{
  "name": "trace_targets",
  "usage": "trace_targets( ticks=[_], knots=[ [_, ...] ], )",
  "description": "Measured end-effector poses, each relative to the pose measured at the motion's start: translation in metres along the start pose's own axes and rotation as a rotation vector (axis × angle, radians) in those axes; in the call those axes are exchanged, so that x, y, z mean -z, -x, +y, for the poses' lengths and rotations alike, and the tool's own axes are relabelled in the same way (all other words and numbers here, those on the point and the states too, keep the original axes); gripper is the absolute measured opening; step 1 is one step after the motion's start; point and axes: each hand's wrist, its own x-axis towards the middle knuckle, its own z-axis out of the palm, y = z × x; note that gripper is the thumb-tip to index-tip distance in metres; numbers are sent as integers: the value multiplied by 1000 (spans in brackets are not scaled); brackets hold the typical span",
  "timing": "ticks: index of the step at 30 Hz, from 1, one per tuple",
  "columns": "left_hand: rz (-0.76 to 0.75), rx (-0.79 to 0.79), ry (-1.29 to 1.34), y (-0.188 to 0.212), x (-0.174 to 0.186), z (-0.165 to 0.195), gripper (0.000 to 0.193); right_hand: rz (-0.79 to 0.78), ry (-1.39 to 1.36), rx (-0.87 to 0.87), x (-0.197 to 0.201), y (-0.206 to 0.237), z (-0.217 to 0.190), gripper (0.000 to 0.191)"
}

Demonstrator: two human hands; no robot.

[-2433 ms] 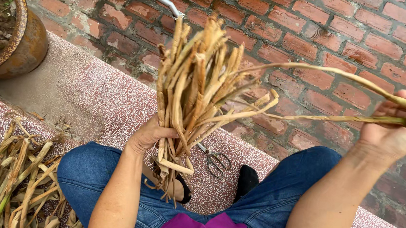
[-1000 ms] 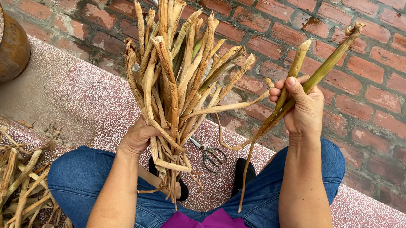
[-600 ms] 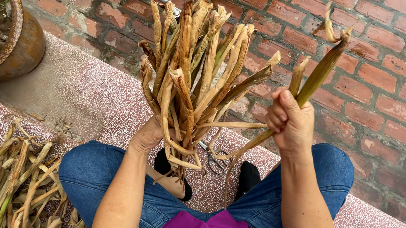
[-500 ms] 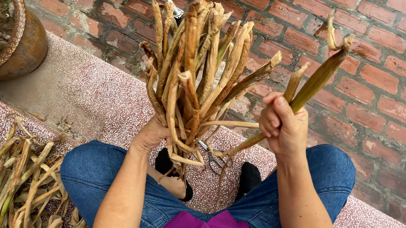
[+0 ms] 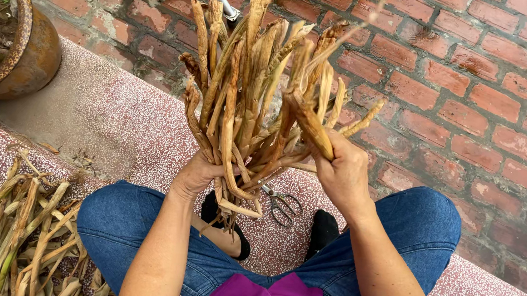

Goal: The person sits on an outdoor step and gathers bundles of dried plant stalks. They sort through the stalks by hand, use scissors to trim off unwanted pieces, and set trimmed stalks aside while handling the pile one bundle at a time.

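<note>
Head view: your left hand (image 5: 195, 174) fists the bundle of dried stalks (image 5: 248, 103) near its base, long axis upright, tips fanning away from you. Your right hand (image 5: 343, 173) closes on one stalk (image 5: 309, 123), probably pressed against the bundle. Scissors (image 5: 283, 203) lie below.

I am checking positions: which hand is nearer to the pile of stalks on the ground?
Left. The left hand is above and right of the pile of stalks; the right hand is farther right.
</note>
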Motion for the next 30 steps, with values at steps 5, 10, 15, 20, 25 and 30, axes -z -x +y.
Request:
trace_targets(
  ticks=[5, 10, 15, 20, 25, 30],
  knots=[
    [-17, 22, 21, 3, 1, -2, 53, -49, -521, -188, -4, -8, 18, 23],
    [-9, 12, 79, 3, 2, -3, 51, -36, -915, -324, -2, -11, 31, 22],
    [-75, 0, 30, 6, 1, -1, 50, -133, -755, -407, -14, -10, 33, 26],
    [-167, 64, -36, 8, -13, 5, 74, 20, -901, -432, -31, -14, 35, 35],
    [-197, 26, -69, 6, -21, 11, 92, 95, -1018, -503, -36, -22, 44, 28],
    [-187, 57, -82, 8, -20, 9, 90, -24, -1002, -588, -40, -20, 54, 29]
  ],
)
